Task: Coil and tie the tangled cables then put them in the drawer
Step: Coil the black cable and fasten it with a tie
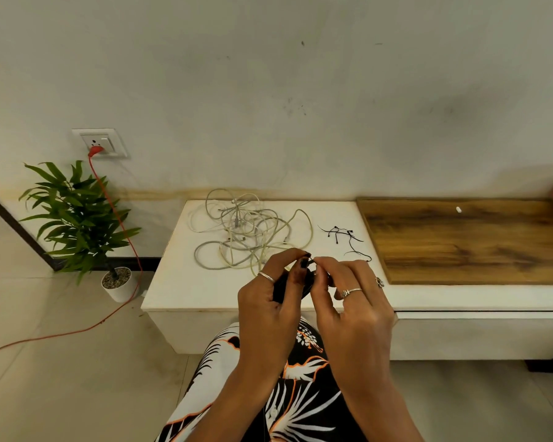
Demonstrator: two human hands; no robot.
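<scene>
A tangle of white and grey cables (243, 229) lies on the low white cabinet top (173, 282). Several thin black ties (345, 237) lie to its right. My left hand (268, 301) grips a black coiled cable (281, 287) over the cabinet's front edge. My right hand (351, 301) pinches a thin black tie at the top of that coil, fingertips meeting those of the left hand. Most of the black coil is hidden behind my hands. The drawer front (460, 333) below the top, to the right, appears closed.
A wooden panel (466, 240) covers the right part of the top, with a small white piece (458, 209) on it. A potted plant (80, 218) stands on the floor at left. A red cord (118, 224) runs from a wall socket (99, 143) down across the floor.
</scene>
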